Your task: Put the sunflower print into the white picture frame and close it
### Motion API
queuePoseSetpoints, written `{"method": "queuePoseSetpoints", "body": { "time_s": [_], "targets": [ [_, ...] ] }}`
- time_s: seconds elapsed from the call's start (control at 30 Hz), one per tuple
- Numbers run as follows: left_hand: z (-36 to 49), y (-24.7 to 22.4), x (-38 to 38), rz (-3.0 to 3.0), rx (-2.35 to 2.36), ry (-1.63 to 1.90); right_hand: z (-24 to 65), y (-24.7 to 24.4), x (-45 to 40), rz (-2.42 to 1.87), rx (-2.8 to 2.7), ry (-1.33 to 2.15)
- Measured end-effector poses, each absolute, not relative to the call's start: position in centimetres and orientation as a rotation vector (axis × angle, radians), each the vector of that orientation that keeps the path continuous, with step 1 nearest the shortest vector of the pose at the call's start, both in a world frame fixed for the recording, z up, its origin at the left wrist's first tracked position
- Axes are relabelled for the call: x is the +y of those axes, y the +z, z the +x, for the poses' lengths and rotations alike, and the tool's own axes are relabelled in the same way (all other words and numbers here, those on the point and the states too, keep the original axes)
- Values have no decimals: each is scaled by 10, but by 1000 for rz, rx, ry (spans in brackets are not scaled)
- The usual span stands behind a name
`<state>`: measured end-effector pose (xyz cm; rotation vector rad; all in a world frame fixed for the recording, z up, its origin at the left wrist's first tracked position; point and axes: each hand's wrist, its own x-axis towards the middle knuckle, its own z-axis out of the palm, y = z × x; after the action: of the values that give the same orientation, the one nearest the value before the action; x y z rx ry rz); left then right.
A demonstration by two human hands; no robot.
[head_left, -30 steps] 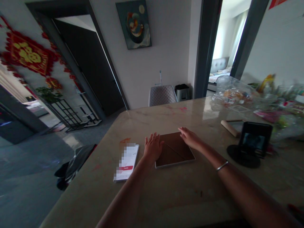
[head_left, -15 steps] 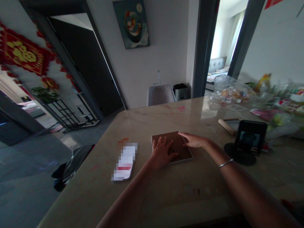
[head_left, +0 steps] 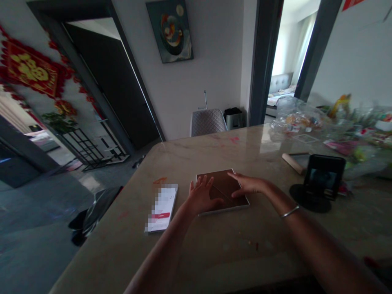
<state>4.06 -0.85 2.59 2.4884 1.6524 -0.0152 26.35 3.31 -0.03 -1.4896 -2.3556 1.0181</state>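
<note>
Your hands were working in the middle of a marble-look countertop (head_left: 214,261), with room on most sides. Its left edge ran diagonally just past a white paper slip (head_left: 162,208), whose print was blurred out, and the grey floor lay below that edge. The far edge stood well beyond your fingers. To the right, a phone on a round black stand (head_left: 321,175) sat near your right wrist, and a heap of plastic bags (head_left: 298,122) crowded the far right corner.

A flat brown square panel (head_left: 222,179) with a pale rim lay flat between your hands, at the centre of the counter. Its sides looked nearly equal, so you could not have picked out a long axis. A crease crossed it diagonally from upper left to lower right, and its near edge rose slightly toward the right.

Your left hand (head_left: 200,197) was open, fingers spread, over the panel's lower left part. Your right hand (head_left: 248,184), loosely curved, touched the upper right part. Neither hand was clenched, and neither showed a grip on the panel.
</note>
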Motion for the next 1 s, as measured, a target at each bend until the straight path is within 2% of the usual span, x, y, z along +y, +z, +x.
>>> {"method": "queuePoseSetpoints", "body": {
  "time_s": [0.33, 0.57, 0.8, 1.0],
  "targets": [
    [32, 20, -1, 2376, 1683, -31, 261, -2, 31, -1517, -2302, 988],
    [24, 20, 7, 2294, 1904, 261, 263, -8, 39, -1437, -2108, 792],
    [5, 24, 9, 2245, 1786, -81, 264, -16, 42, -1640, -2240, 590],
    [0, 23, 10, 2246, 1746, -151, 262, -13, 38, -1824, -2329, 558]
  ]
}}
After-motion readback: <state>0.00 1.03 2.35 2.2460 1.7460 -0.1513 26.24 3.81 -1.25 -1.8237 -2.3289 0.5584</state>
